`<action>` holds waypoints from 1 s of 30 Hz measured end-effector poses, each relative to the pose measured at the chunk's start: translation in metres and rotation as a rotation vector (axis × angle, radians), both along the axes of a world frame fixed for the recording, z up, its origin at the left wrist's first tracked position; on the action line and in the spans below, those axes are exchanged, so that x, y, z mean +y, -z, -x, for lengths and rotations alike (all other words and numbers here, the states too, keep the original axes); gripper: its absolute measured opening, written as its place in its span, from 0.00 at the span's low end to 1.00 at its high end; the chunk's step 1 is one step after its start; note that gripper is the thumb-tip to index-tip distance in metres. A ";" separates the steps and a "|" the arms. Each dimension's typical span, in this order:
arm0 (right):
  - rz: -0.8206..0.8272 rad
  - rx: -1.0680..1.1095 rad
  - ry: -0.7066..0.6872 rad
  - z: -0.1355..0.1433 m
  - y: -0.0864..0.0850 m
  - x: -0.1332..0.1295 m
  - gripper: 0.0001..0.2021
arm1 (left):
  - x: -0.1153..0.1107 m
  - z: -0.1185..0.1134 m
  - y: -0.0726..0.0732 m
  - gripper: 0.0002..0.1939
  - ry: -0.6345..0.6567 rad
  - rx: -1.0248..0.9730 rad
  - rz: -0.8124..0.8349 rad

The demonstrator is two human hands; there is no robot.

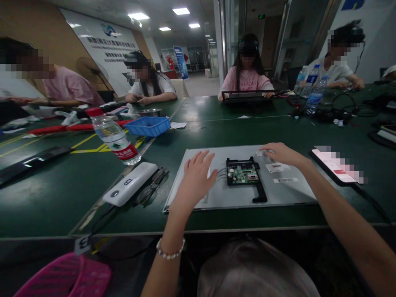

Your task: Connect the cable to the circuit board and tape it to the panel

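Note:
A flat grey display panel (297,192) lies on the table before me, its back facing up. Near its middle sits a black plastic bracket (260,192) holding a green circuit board (243,176), with thin wires running off to the left. My left hand (198,177) is over the panel's left part, fingers spread and holding nothing. At the panel's far right edge, my right hand (283,153) has its fingertips close together on a small piece of clear film (262,153). White labels (277,168) are stuck on the panel near that hand.
Left of the panel are eyeglasses (151,185), a white power bank (131,183), a water bottle (116,138) and a blue tray (150,126). A phone (334,165) with a cable lies at right. Several people sit around the table. A pink basket (66,276) stands below.

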State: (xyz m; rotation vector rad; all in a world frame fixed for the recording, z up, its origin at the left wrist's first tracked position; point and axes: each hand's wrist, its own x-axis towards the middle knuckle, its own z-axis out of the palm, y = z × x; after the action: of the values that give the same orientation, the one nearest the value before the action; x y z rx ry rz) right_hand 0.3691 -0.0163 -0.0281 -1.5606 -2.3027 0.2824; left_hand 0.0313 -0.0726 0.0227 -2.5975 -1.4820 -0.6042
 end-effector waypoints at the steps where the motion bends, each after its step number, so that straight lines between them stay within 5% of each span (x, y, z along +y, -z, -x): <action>1: -0.012 0.016 0.015 0.000 -0.001 -0.001 0.17 | 0.012 -0.003 -0.009 0.22 0.050 0.006 -0.001; 4: -0.052 0.035 0.024 0.005 -0.005 -0.002 0.16 | 0.050 -0.021 -0.020 0.23 0.200 0.036 0.063; 7: -0.067 0.024 0.002 0.010 -0.004 -0.002 0.15 | 0.080 -0.039 -0.010 0.27 0.440 0.075 0.274; 10: -0.068 0.010 -0.035 0.011 0.002 0.001 0.16 | 0.092 -0.040 0.002 0.31 0.548 0.023 0.465; 18: -0.070 -0.057 -0.053 0.009 0.010 0.004 0.16 | 0.090 -0.013 0.019 0.43 0.658 -0.012 0.664; 30: -0.156 -0.208 0.053 0.020 0.008 0.001 0.12 | 0.097 -0.012 0.025 0.59 0.582 0.133 0.790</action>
State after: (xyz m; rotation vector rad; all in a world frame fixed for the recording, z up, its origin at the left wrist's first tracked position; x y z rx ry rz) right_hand 0.3495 -0.0156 -0.0357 -1.6352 -2.3659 -0.0758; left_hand 0.0436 0.0241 -0.0022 -3.6145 -1.0350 0.2041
